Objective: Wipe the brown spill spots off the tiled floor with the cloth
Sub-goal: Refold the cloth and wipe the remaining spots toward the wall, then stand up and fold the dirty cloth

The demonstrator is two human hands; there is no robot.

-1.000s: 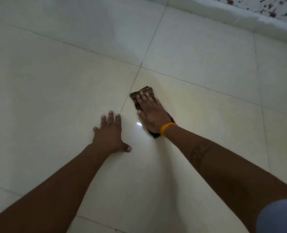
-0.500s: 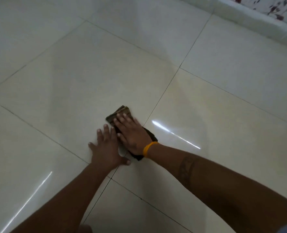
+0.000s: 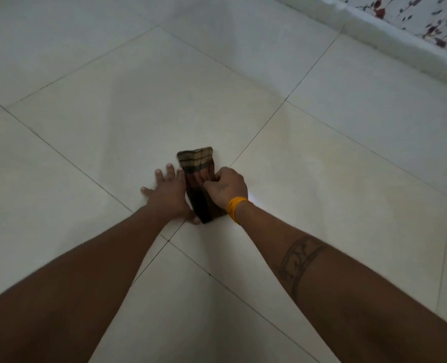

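Now our right hand (image 3: 225, 188) is closed, pinching the cloth (image 3: 197, 179) mid-length; left hand (image 3: 168, 193) lies open, flat on the floor (image 3: 335, 179), touching the cloth's left edge. Cloth's long axis runs away from us, far end past both hands. No brown spots visible; right hand leads.

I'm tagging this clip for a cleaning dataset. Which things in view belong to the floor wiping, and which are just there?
Part of the job:
checked cloth
right hand
left hand
tiled floor

Just there:
orange wristband
white skirting
flowered wall
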